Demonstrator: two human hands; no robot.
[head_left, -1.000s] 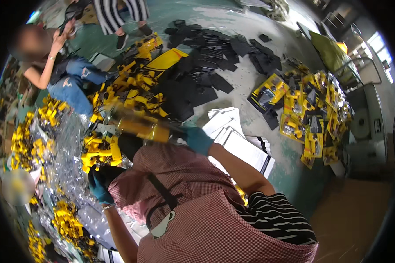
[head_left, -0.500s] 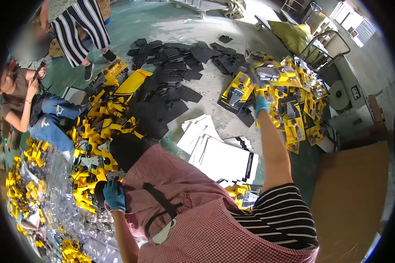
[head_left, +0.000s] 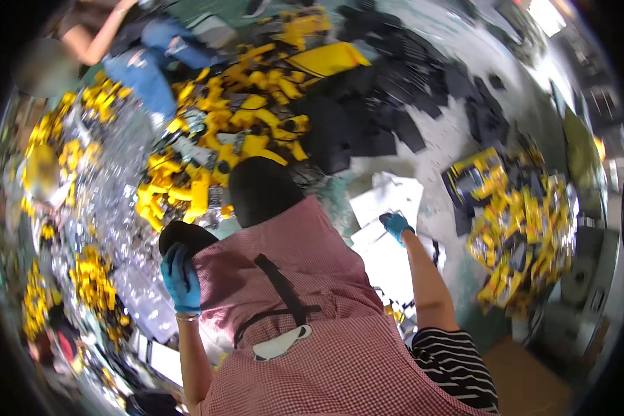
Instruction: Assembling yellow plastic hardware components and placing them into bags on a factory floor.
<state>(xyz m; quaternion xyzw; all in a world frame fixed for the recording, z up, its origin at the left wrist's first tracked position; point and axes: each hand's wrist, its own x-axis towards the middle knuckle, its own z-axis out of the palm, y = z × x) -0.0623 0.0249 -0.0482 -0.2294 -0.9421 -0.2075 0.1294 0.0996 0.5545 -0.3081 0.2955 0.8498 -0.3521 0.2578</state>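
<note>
Left grip (head_left: 181, 281) at the knee (head_left: 194, 236), right grip (head_left: 396, 227) over white sheets (head_left: 388, 270)

Clear plastic (head_left: 142, 295) spreads left of the left grip, whose fingers bend loosely against the dark knee; the palm is hidden, so I cannot tell whether it holds anything. Ahead of it lie heaped yellow parts (head_left: 198, 197). Black flat pieces (head_left: 326, 132) lie farther ahead, between both grips. White sheets lie beneath the right grip, fingers partly bent; hold cannot be told. Yellow packs (head_left: 516, 253) lie well right.
</note>
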